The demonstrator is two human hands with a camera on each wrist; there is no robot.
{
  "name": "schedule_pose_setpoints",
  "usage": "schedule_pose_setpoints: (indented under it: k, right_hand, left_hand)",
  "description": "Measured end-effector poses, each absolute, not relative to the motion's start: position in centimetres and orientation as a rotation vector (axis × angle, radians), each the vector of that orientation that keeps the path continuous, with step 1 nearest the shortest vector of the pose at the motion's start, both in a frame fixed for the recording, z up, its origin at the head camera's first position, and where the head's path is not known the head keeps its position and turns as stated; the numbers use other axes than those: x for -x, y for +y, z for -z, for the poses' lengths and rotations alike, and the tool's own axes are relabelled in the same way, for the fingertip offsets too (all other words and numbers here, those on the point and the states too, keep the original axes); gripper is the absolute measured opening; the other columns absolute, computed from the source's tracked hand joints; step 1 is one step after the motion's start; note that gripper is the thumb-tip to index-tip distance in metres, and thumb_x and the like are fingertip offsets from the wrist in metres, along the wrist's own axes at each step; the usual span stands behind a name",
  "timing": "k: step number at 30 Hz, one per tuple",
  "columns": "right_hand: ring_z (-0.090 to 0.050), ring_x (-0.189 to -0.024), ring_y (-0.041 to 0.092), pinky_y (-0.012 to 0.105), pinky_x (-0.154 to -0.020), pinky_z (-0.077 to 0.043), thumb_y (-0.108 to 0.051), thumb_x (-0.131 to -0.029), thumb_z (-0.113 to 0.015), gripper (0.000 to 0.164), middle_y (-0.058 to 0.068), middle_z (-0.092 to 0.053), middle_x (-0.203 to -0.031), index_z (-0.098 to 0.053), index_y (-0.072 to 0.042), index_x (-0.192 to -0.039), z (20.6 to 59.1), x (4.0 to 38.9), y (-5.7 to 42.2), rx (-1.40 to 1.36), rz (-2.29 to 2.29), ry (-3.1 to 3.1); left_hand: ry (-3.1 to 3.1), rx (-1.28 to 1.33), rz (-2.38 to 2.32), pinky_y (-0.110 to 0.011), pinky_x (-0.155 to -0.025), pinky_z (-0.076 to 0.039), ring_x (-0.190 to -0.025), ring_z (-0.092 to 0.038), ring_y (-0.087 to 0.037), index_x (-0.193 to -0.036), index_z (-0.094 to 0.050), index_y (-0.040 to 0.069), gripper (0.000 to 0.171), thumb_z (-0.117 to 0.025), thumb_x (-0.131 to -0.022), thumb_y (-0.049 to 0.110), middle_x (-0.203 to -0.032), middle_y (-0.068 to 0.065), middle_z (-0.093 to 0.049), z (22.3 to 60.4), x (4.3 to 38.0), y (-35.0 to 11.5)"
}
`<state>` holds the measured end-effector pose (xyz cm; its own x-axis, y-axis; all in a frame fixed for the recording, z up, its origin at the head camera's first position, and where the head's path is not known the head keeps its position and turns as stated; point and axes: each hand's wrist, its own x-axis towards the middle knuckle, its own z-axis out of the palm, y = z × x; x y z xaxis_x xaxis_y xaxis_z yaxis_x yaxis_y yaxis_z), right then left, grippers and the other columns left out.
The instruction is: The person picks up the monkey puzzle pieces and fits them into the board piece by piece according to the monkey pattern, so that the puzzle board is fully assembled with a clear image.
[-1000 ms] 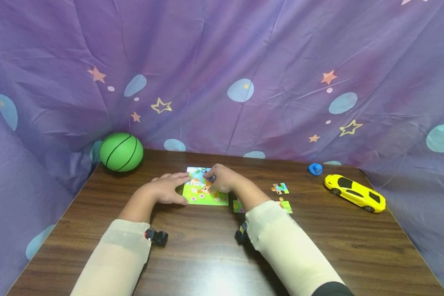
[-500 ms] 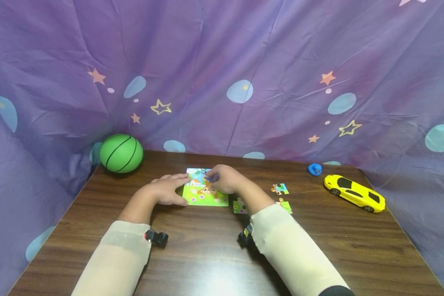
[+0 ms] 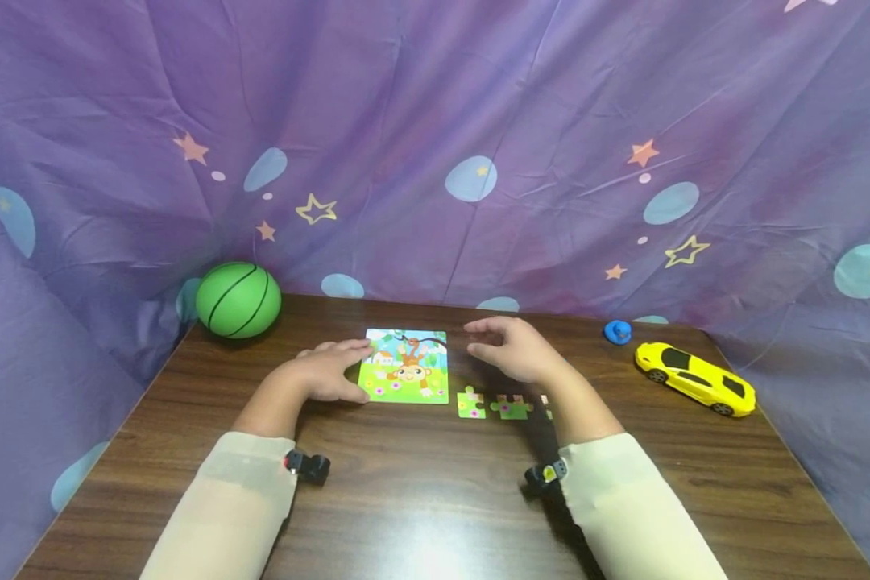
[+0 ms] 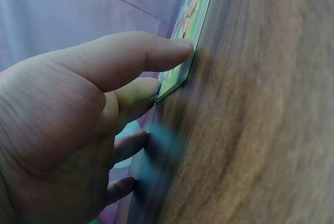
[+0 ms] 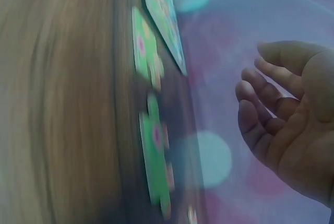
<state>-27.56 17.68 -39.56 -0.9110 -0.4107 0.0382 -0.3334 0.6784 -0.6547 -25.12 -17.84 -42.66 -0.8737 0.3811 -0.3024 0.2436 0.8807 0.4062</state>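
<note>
A square picture board (image 3: 406,387) showing an upside-down monkey lies flat on the table. My left hand (image 3: 328,372) rests at its left side, thumb and fingers spread. In the left wrist view, the thumb (image 4: 162,54) lies along the board's edge near a corner. My right hand (image 3: 513,350) is off to the right of the board, fingers loosely bent and holding nothing. Two green jigsaw pieces (image 3: 512,408) lie in front of it, and part of another piece (image 3: 547,408) shows beside the right wrist. The right wrist view also shows the bare palm (image 5: 302,119).
At the back left of the wooden table (image 3: 391,483) sits a green ball (image 3: 238,300) with black lines. A small blue rubber duck (image 3: 618,332) and a yellow toy car (image 3: 694,379) stand to the right. A purple curtain (image 3: 377,145) hangs behind.
My right hand has lifted away from the board and moved right, uncovering the monkey picture and the jigsaw pieces in front. The left hand stays where it was.
</note>
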Motion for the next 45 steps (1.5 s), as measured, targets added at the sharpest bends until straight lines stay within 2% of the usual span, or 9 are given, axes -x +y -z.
schedule_pose_setpoints:
  k: [4, 7, 11, 15, 22, 32, 36, 39, 45]
  right_hand:
    - [-0.073, -0.108, 0.024, 0.040, -0.092, -0.061, -0.032, -0.102, -0.072, 0.040, 0.009, -0.079, -0.125, -0.071, -0.017, -0.139, 39.6, 27.2, 20.5, 0.528, 1.035, 2.819]
    - [-0.075, -0.099, 0.028, 0.035, -0.081, -0.061, -0.032, -0.102, -0.072, 0.041, 0.010, -0.078, -0.124, -0.070, -0.017, -0.141, 39.7, 27.1, 22.5, 0.434, 1.054, 2.822]
    - [-0.075, -0.098, 0.032, 0.033, -0.077, -0.060, -0.035, -0.104, -0.070, 0.045, 0.014, -0.075, -0.131, -0.066, -0.017, -0.145, 39.8, 26.9, 24.5, 0.336, 1.064, 2.808]
    - [-0.070, -0.109, 0.028, 0.031, -0.083, -0.057, -0.036, -0.105, -0.069, 0.047, 0.014, -0.074, -0.135, -0.064, -0.017, -0.147, 40.2, 26.9, 25.9, 0.267, 1.072, 2.805]
    - [-0.072, -0.119, 0.035, 0.033, -0.090, -0.058, -0.028, -0.104, -0.071, 0.048, 0.019, -0.074, -0.133, -0.064, -0.007, -0.146, 41.8, 27.5, 27.9, 0.273, 1.074, 2.847]
    - [-0.064, -0.131, 0.043, 0.056, -0.109, -0.053, -0.026, -0.102, -0.073, 0.053, 0.024, -0.067, -0.146, -0.061, -0.004, -0.148, 43.5, 28.0, 30.1, 0.194, 1.017, 2.827]
    - [-0.065, -0.124, 0.038, 0.046, -0.103, -0.055, -0.022, -0.099, -0.075, 0.054, 0.024, -0.065, -0.146, -0.061, -0.004, -0.149, 44.0, 28.1, 30.6, 0.188, 1.002, 2.773]
    - [-0.066, -0.116, 0.033, 0.035, -0.094, -0.053, -0.015, -0.093, -0.079, 0.057, 0.023, -0.069, -0.139, -0.063, -0.005, -0.147, 44.3, 28.2, 30.8, 0.200, 0.994, 2.759]
    - [-0.065, -0.112, 0.031, 0.030, -0.088, -0.053, -0.007, -0.088, -0.081, 0.059, 0.024, -0.069, -0.132, -0.064, -0.002, -0.145, 44.3, 28.5, 30.9, 0.222, 0.994, 2.749]
  left_hand:
    - [2.667, -0.459, -0.517, -0.081, -0.126, -0.017, -0.164, -0.021, -0.046, -0.170, -0.034, 0.024, 0.096, -0.075, -0.087, 0.051, -0.181, 0.000, -0.023, 42.6, 25.1, -17.8]
    - [2.665, -0.456, -0.520, -0.081, -0.126, -0.015, -0.165, -0.021, -0.046, -0.170, -0.034, 0.023, 0.096, -0.076, -0.087, 0.050, -0.181, 0.000, -0.023, 42.6, 25.1, -17.8]
    - [2.665, -0.453, -0.515, -0.082, -0.126, -0.014, -0.165, -0.021, -0.046, -0.170, -0.033, 0.023, 0.096, -0.075, -0.088, 0.050, -0.181, 0.000, -0.023, 42.6, 25.1, -17.8]
    - [2.662, -0.460, -0.512, -0.080, -0.127, -0.015, -0.165, -0.020, -0.046, -0.170, -0.033, 0.024, 0.096, -0.075, -0.088, 0.051, -0.181, -0.001, -0.023, 42.6, 25.1, -17.8]
    - [2.677, -0.470, -0.515, -0.080, -0.126, -0.018, -0.164, -0.023, -0.045, -0.170, -0.034, 0.023, 0.096, -0.075, -0.087, 0.051, -0.180, 0.000, -0.025, 42.6, 25.0, -17.7]
    - [2.673, -0.468, -0.517, -0.083, -0.125, -0.015, -0.164, -0.022, -0.047, -0.169, -0.034, 0.022, 0.095, -0.075, -0.088, 0.049, -0.180, -0.002, -0.025, 42.3, 24.9, -17.7]
    - [2.674, -0.472, -0.512, -0.082, -0.125, -0.016, -0.164, -0.023, -0.047, -0.169, -0.034, 0.023, 0.095, -0.075, -0.088, 0.050, -0.180, -0.002, -0.026, 42.5, 24.9, -17.7]
    - [2.677, -0.477, -0.510, -0.082, -0.125, -0.017, -0.164, -0.023, -0.046, -0.169, -0.035, 0.023, 0.095, -0.075, -0.088, 0.051, -0.180, -0.001, -0.026, 42.5, 24.9, -17.7]
    - [2.680, -0.473, -0.515, -0.082, -0.125, -0.016, -0.164, -0.024, -0.046, -0.169, -0.035, 0.023, 0.095, -0.075, -0.087, 0.050, -0.180, -0.001, -0.026, 42.6, 25.0, -17.7]
